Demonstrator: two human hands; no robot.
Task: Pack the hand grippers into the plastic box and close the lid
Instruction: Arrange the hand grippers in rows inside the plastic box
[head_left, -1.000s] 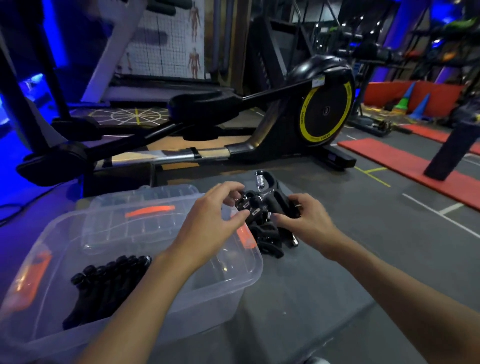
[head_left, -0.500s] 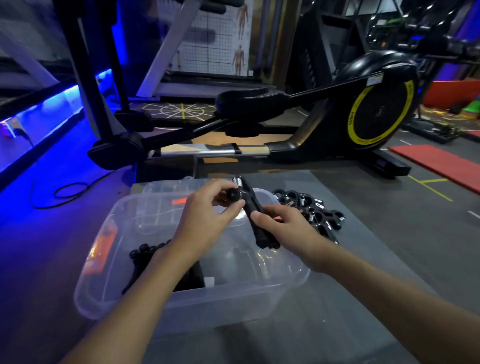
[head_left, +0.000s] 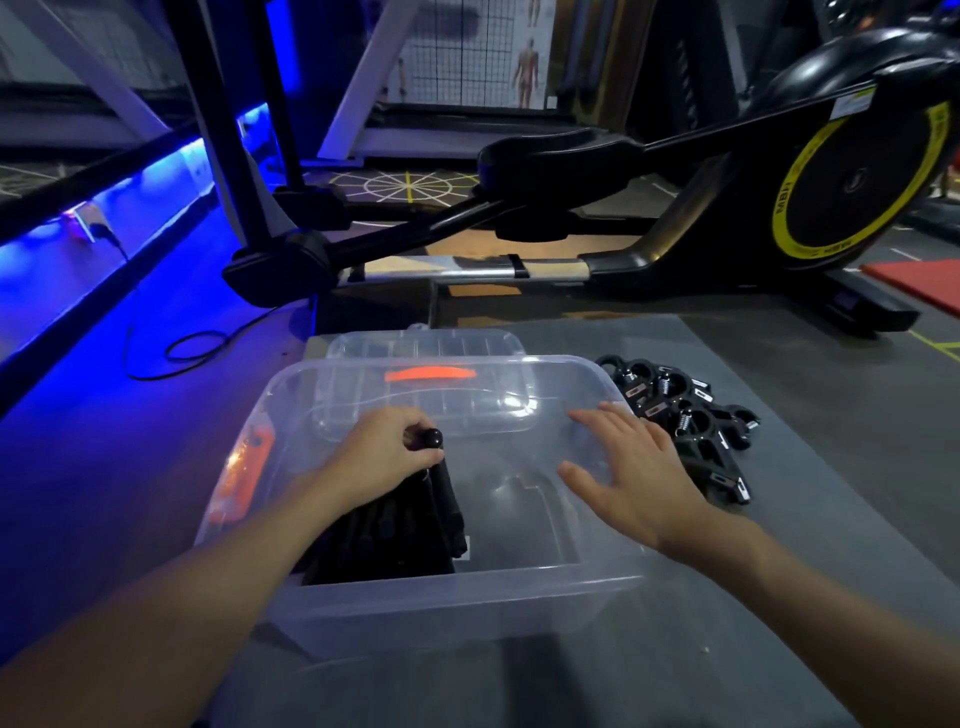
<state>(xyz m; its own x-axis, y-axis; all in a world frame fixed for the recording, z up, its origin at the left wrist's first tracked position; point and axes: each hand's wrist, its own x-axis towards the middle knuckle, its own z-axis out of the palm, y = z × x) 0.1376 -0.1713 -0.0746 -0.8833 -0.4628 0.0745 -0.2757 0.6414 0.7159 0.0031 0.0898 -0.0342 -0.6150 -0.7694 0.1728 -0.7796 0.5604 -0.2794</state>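
Head view is showing the packing step in progress. The left hand (head_left: 382, 457) is reaching into the box (head_left: 415, 613) and is closing its fingers around the top knob of one gripper (head_left: 441, 483), which it is lowering beside the packed grippers (head_left: 374, 535) lying in the left part of the box. The right hand (head_left: 631, 470) is hovering over the right side of the box with fingers spread and flat, gripping nothing; I cannot tell if it is touching the rim.

The box is standing on the table (head_left: 779, 597), close to the near edge. The lid (head_left: 426, 395) is lying behind the box, toward the far edge, with its orange handle (head_left: 430, 374) facing up. A loose pile (head_left: 685, 421) of grippers is waiting on the table just beside the right wall of the box.

I am judging that the task is perhaps half done, because many grippers are remaining outside. The next move is calling for the left hand to release the gripper so it is lying flat against the others, while the right hand is going to the pile for another one. The springs and handles there are looking tangled, so one piece may need separating carefully.
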